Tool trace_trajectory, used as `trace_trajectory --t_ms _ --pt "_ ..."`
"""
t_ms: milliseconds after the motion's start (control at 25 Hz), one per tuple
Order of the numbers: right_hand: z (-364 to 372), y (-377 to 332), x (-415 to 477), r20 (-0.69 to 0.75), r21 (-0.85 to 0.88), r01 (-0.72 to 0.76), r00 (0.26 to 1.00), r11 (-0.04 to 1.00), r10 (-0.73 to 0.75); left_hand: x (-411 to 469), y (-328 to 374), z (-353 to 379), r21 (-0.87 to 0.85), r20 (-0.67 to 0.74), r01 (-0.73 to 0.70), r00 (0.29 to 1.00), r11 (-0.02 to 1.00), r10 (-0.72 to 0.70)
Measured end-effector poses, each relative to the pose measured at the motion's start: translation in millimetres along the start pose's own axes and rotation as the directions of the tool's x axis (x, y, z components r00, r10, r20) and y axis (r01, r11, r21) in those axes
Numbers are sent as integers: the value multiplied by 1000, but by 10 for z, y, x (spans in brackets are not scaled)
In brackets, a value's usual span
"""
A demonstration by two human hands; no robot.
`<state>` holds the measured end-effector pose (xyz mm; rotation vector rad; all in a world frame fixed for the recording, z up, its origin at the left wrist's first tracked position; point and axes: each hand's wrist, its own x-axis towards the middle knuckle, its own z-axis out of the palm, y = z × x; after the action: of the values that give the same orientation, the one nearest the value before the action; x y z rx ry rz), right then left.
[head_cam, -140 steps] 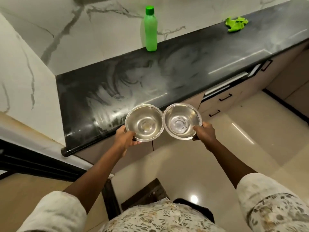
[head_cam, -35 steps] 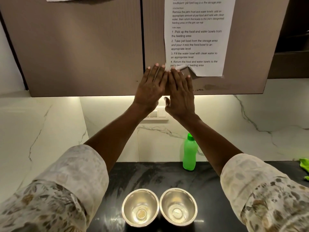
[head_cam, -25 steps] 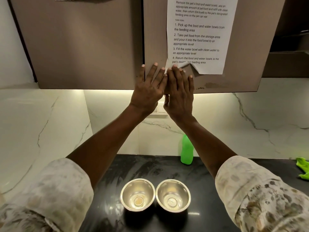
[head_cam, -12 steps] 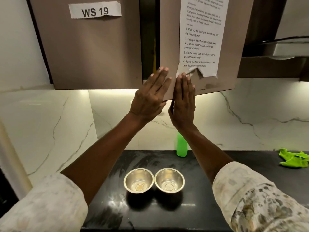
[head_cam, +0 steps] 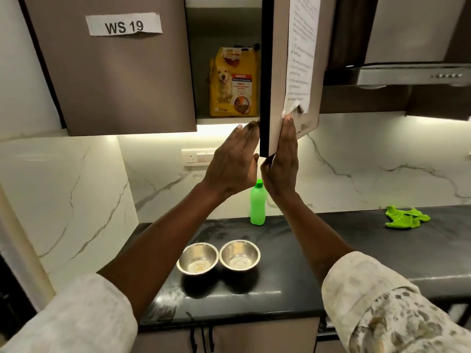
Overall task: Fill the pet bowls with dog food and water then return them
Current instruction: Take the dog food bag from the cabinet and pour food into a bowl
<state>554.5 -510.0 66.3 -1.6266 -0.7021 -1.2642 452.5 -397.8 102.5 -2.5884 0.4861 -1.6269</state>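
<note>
Two empty steel bowls, the left bowl (head_cam: 198, 258) and the right bowl (head_cam: 239, 255), sit side by side on the black counter (head_cam: 331, 250). A yellow dog food bag (head_cam: 233, 82) stands upright inside the open upper cabinet. The cabinet's right door (head_cam: 280, 72) is swung out, with a printed sheet taped on it. My right hand (head_cam: 281, 164) presses flat on the door's outer face near its lower corner. My left hand (head_cam: 233, 159) is flat with fingers extended, just left of the door's edge, holding nothing. A green bottle (head_cam: 258, 203) stands at the back of the counter.
The left cabinet door (head_cam: 114, 72) with a "WS 19" label stays closed. A green cloth (head_cam: 405, 217) lies on the counter at right. A range hood (head_cam: 413, 75) hangs at upper right. A wall socket (head_cam: 191, 157) sits on the marble backsplash.
The bowls were set down on the counter. Both hands went up to the cabinet, and the right door has swung open, showing the dog food bag inside.
</note>
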Motion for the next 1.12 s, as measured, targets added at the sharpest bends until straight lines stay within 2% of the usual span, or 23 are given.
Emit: trace_trajectory --t_ms 280,400,480,560,640,800,920,1000,1120 --pt "-611 151 -4 -8 1 -147 989 989 148 418 551 66 -52 -1 -131 991 990 131" --pt "-831 217 36 -56 93 -251 965 963 257 545 774 170 -67 6 -169 986 983 169" --pt "-944 307 60 -107 209 -350 920 913 377 622 911 215 -68 27 -202 979 977 204" --pt "-1116 356 63 -3 257 -552 820 793 572 677 986 270 -76 69 -215 973 974 220" --pt "-1265 424 74 98 178 -669 742 722 664 704 1009 320 -96 89 -156 982 983 165" --pt "-1465 545 259 -80 126 -684 715 719 695 665 972 426 -88 91 -19 995 996 28" --pt "-1429 576 251 -129 -106 -558 829 823 545 640 931 480 -84 111 39 993 996 -30" --pt "-1331 599 232 -140 -94 -443 893 892 428 628 899 503 -54 127 70 990 996 -63" --pt "-1155 636 251 6 -16 -397 918 918 397 604 809 541 1 139 110 984 994 -109"
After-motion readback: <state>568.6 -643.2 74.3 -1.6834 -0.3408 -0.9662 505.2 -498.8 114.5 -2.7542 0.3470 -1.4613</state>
